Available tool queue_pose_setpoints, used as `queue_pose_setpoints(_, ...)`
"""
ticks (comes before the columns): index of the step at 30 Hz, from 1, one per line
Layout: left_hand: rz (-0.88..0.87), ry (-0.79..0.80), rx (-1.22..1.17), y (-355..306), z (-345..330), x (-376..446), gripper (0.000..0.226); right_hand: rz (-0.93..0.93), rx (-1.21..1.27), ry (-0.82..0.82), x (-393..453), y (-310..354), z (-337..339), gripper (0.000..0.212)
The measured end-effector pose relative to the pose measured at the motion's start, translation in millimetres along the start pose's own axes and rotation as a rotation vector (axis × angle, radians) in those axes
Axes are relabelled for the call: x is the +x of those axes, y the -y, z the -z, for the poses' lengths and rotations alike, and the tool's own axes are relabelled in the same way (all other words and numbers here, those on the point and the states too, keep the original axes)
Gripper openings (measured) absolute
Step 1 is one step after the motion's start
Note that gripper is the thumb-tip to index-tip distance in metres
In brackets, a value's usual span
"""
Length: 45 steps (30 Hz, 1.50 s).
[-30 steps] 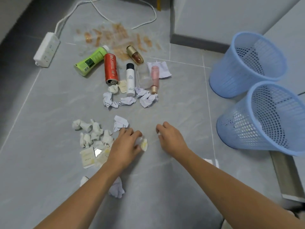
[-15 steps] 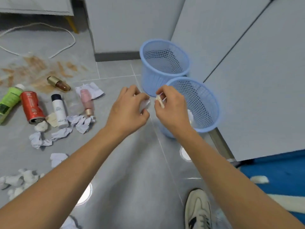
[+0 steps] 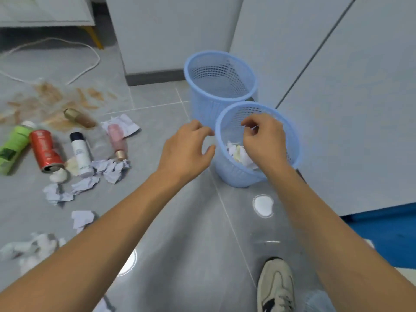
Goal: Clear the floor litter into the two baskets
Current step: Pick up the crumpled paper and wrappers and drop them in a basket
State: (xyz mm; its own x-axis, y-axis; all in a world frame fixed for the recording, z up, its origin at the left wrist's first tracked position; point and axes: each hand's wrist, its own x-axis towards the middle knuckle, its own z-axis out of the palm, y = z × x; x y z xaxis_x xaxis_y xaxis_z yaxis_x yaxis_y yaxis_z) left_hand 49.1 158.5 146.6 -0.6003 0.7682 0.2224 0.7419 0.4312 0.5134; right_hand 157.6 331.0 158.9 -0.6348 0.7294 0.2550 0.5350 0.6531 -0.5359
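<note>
Our right hand now hangs over the near basket, fingers curled and empty; crumpled paper lies inside. Our left hand hovers beside the rim, loosely open.

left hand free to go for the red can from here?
Probably yes. The left hand hangs by the near basket, apparently holding nothing, and bare floor lies between it and the red can; only crumpled paper sits nearby.
</note>
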Motion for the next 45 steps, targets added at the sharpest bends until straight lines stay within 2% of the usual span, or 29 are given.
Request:
queue_pose_setpoints(3,0.169,-0.026,0.003,72,18,-60,0.028,0.174,0.096,0.087,-27,54,-56,0.02)
queue_pose_setpoints(7,0.389,-0.059,0.025,156,38,-132,0.024,0.34,0.144,0.297,-75,107,-128,0.018)
queue_pose_setpoints(11,0.582,0.005,0.064,208,39,-193,0.038,0.433,0.116,0.582,-129,125,-188,0.022)
queue_pose_setpoints(15,0.605,0.064,0.053,237,23,-236,0.048,0.526,-0.001,0.854,-185,118,-226,0.03)
queue_pose_setpoints(18,0.65,0.075,0.087,249,11,-253,0.051,0.635,-0.102,0.94,-214,108,-243,0.047)
queue_pose_setpoints(21,0.645,0.12,0.101,259,3,-261,0.046,0.716,-0.133,0.88,-224,106,-254,0.053)
queue_pose_setpoints(24,0.612,0.091,0.143,265,-4,-261,0.036,0.718,-0.112,0.862,-225,107,-261,0.04)
queue_pose_setpoints(27,0.606,0.068,0.196,266,-9,-256,0.032,0.669,-0.086,0.894,-222,107,-267,0.027)
queue_pose_setpoints(30,0.578,0.016,0.142,265,-8,-248,0.02,0.584,-0.048,0.912,-215,104,-269,0.017)
queue_pose_setpoints(33,0.571,-0.056,0.133,260,-2,-242,0.009,0.494,-0.01,0.874,-206,106,-265,0.012)
queue_pose_setpoints(39,0.431,-0.21,0.042,210,26,-173,0.005,0.323,0.116,0.611,-152,121,-210,0.013)
queue_pose_setpoints(45,0.221,-0.257,-0.17,105,28,-78,0.007,0.146,0.128,0.252,-78,107,-103,0.01)
